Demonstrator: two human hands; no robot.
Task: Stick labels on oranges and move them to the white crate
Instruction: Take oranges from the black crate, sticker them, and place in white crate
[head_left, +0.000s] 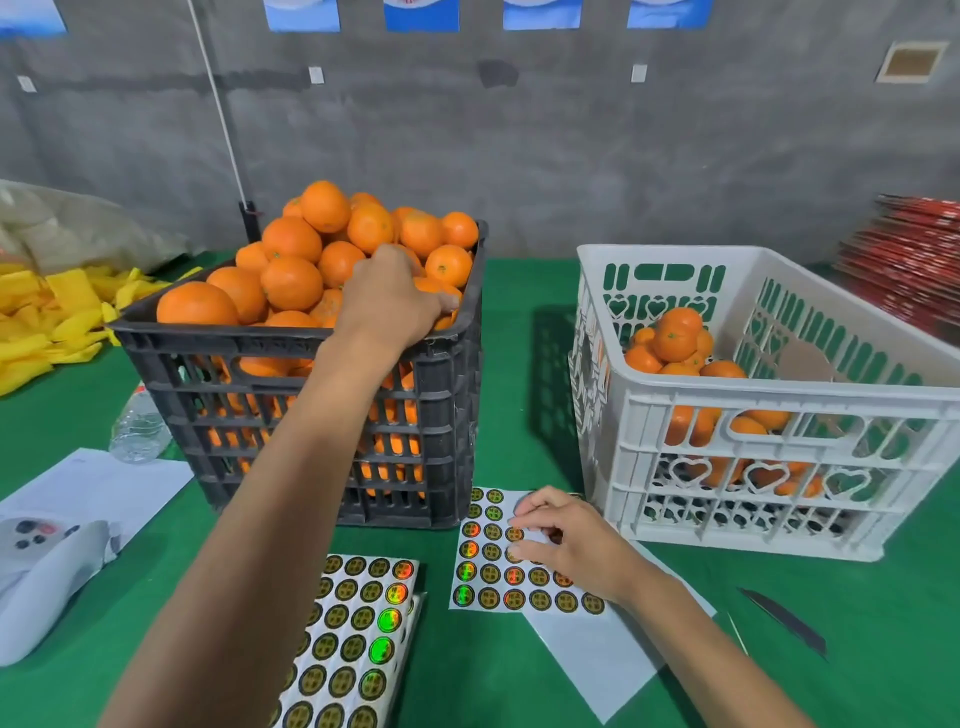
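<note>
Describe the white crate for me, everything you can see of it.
The white crate looks like moulded plastic, with slotted walls and heart-shaped cutouts. It stands upright on the green table, right of the black crate, and apart from it. It is partly filled with oranges heaped toward its left side. Neither hand touches it.

Full crate (415, 395) left — white crate (753, 410) rt.

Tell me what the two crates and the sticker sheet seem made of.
Black slatted crate: likely matte moulded plastic, ribbed walls. White crate with heart cut-outs: glossier moulded plastic. Sheet of round gold stickers: shiny holographic film on white backing paper, judging by rainbow glints.
</note>
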